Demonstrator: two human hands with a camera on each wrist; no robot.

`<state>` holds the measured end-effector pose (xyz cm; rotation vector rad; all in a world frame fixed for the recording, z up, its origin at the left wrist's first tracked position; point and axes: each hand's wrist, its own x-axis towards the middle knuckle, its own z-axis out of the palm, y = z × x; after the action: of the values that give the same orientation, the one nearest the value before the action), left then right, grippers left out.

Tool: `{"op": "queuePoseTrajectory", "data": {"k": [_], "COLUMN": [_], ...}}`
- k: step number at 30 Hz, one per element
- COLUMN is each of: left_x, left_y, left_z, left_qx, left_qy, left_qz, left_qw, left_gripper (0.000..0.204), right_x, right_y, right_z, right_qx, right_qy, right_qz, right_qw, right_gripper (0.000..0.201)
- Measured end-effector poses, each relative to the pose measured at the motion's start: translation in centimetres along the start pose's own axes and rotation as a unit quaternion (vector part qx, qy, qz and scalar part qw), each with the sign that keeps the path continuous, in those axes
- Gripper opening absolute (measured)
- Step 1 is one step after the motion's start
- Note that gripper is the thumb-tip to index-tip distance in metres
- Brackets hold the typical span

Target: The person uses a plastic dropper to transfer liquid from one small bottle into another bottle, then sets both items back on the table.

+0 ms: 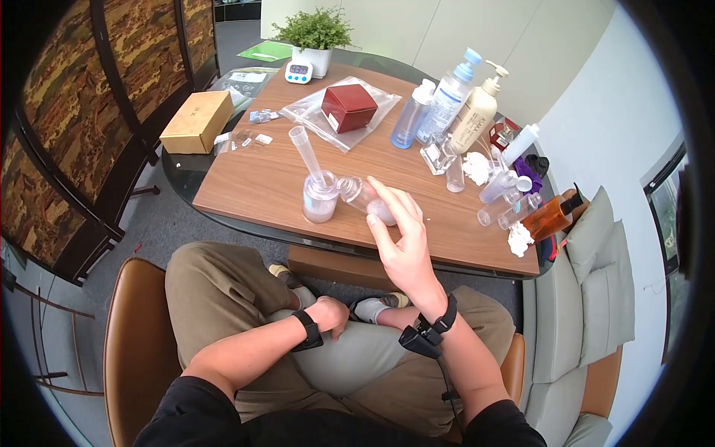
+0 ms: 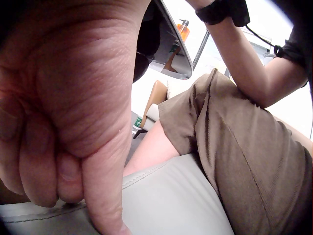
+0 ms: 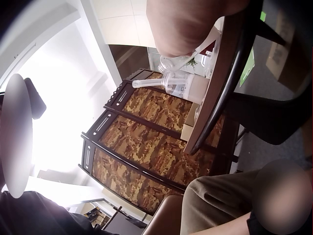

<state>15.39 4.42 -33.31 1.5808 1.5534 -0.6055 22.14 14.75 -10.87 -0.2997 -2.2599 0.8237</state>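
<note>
In the head view my right hand [image 1: 406, 242] holds a small clear bottle [image 1: 357, 195] between thumb and fingers. The bottle leans over, with its neck toward the left and cloudy, bubbly contents near its base. Right beside that neck stands a second clear bottle [image 1: 320, 203], partly filled with whitish liquid. A clear, flared tube [image 1: 304, 149] sticks up out of its mouth, leaning left. My left hand [image 1: 331, 314] rests on the grey seat [image 2: 166, 200] between my legs, holding nothing, its fingers loosely curled in the left wrist view.
A red box [image 1: 348, 108] lies on a plastic bag at the table's back. Pump bottles [image 1: 477, 112], several small bottles and crumpled tissue [image 1: 520, 238] crowd the right side. A cardboard box [image 1: 196, 123], a timer [image 1: 299, 72] and a potted plant [image 1: 313, 33] are toward the back left.
</note>
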Motion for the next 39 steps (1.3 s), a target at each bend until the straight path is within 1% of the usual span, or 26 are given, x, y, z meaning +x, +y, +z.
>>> {"op": "queuePoseTrajectory", "data": {"k": [18, 24, 26, 30, 32, 39], "left_x": [0.55, 0.21, -0.02, 0.28, 0.49, 0.43], "left_y": [-0.06, 0.02, -0.19, -0.10, 0.06, 0.07], "left_z": [0.06, 0.16, 0.30, 0.39, 0.27, 0.17], "left_qx": [0.011, 0.014, 0.003, 0.003, 0.016, 0.022], "left_qy": [-0.019, -0.005, 0.021, 0.021, 0.002, 0.001], "left_qz": [0.000, -0.007, 0.005, 0.001, -0.006, 0.004], "left_qw": [1.000, 1.000, 1.000, 1.000, 1.000, 1.000], "left_gripper": [0.076, 0.075, 0.067, 0.067, 0.072, 0.072], "right_x": [-0.01, -0.04, -0.04, -0.04, -0.01, -0.01], "right_y": [0.03, 0.03, 0.06, 0.12, 0.10, 0.04], "right_z": [0.00, -0.02, -0.01, 0.03, 0.03, 0.04], "right_qx": [-0.002, 0.000, 0.001, 0.003, 0.003, -0.002], "right_qy": [-0.004, -0.004, -0.005, -0.002, -0.001, 0.002], "right_qz": [0.003, 0.004, 0.004, 0.000, -0.002, -0.004], "right_qw": [1.000, 1.000, 1.000, 1.000, 1.000, 1.000], "right_gripper": [0.053, 0.053, 0.054, 0.054, 0.054, 0.053]}}
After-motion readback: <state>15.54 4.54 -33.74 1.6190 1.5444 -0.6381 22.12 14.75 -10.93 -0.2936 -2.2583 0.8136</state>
